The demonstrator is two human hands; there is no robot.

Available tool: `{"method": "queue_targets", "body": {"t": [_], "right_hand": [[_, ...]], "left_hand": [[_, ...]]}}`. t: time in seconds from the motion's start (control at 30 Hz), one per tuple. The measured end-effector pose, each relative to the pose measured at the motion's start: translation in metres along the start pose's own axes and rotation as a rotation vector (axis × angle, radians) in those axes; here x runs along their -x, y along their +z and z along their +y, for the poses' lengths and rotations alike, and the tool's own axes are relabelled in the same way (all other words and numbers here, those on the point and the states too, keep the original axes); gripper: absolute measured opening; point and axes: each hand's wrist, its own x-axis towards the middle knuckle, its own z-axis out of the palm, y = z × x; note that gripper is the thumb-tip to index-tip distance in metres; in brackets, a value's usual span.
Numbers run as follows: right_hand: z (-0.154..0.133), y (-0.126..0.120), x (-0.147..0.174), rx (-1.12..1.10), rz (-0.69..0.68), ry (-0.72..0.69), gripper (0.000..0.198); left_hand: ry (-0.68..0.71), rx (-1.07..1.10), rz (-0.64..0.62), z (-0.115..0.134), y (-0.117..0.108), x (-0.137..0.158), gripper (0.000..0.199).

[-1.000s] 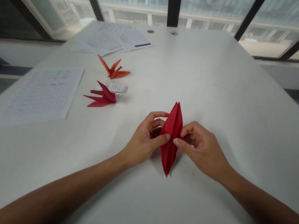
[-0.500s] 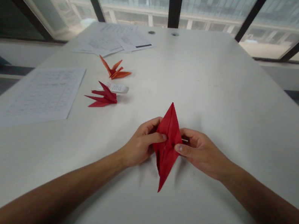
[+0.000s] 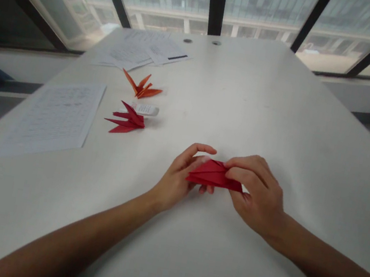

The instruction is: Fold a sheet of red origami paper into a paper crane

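A red folded origami paper is held sideways between my two hands, above the near part of the white table. My left hand grips its left end, thumb on top, with the index finger stretched out beyond it. On the other side my right hand is closed on the paper's right end, fingers over the front and thumb underneath. Left of my hands lies another red origami piece with several pointed tips. Behind that one sits an orange origami piece, also with pointed tips.
A white remote control lies beside the red piece on the table. One printed sheet rests at the left edge, and more printed sheets overlap at the far left. Windows stand beyond the table's far end.
The red paper, upright and pointing away from me before, now lies crosswise and shows a narrower, folded shape. My right hand has turned over and its fingers have come over the paper.
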Motion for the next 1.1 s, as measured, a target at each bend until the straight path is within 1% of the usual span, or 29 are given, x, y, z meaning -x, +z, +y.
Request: {"method": "queue_targets", "body": {"t": [0.07,0.1,0.17,0.2,0.27,0.37,0.47,0.57,0.63,0.73,0.83,0.97,1.1], "right_hand": [[0.004,-0.002,0.000,0.115,0.000,-0.103,0.031],[0.005,-0.003,-0.001,0.153,-0.023,-0.142,0.031],[0.007,-0.004,-0.004,0.177,-0.098,-0.190,0.031],[0.007,-0.004,-0.006,0.162,-0.138,-0.191,0.032],[0.007,-0.003,-0.009,0.091,-0.191,-0.135,0.036],[0.008,-0.001,-0.011,-0.022,-0.214,-0.008,0.042],[0.011,0.001,-0.009,-0.036,-0.233,0.023,0.042],[0.015,0.004,-0.006,0.017,-0.270,-0.010,0.037],[0.016,0.006,-0.004,0.063,-0.282,-0.055,0.034],[0.018,0.008,-0.003,0.139,-0.277,-0.138,0.027],[0.017,0.007,-0.003,0.202,-0.268,-0.226,0.019],[0.016,0.004,-0.005,0.272,-0.274,-0.327,0.017],[0.013,0.003,-0.007,0.335,-0.280,-0.384,0.014]], "left_hand": [[-0.035,0.117,-0.041,0.002,-0.002,0.001,0.039],[-0.056,0.140,-0.060,0.002,-0.004,0.000,0.041],[-0.080,0.128,-0.095,0.003,-0.009,-0.002,0.039],[-0.083,0.104,-0.109,0.003,-0.012,-0.003,0.037],[-0.062,0.030,-0.114,0.003,-0.018,-0.006,0.034],[-0.006,-0.090,-0.107,0.002,-0.025,-0.009,0.030],[0.016,-0.229,-0.107,0.001,-0.028,-0.012,0.031],[0.006,-0.406,-0.056,0.002,-0.028,-0.014,0.030],[0.009,-0.485,-0.015,0.002,-0.027,-0.015,0.027],[0.031,-0.540,0.023,0.002,-0.024,-0.016,0.020],[0.054,-0.583,0.093,0.001,-0.022,-0.016,0.015],[0.069,-0.536,0.171,-0.002,-0.020,-0.016,0.016],[0.069,-0.441,0.236,-0.002,-0.018,-0.016,0.015]]}}
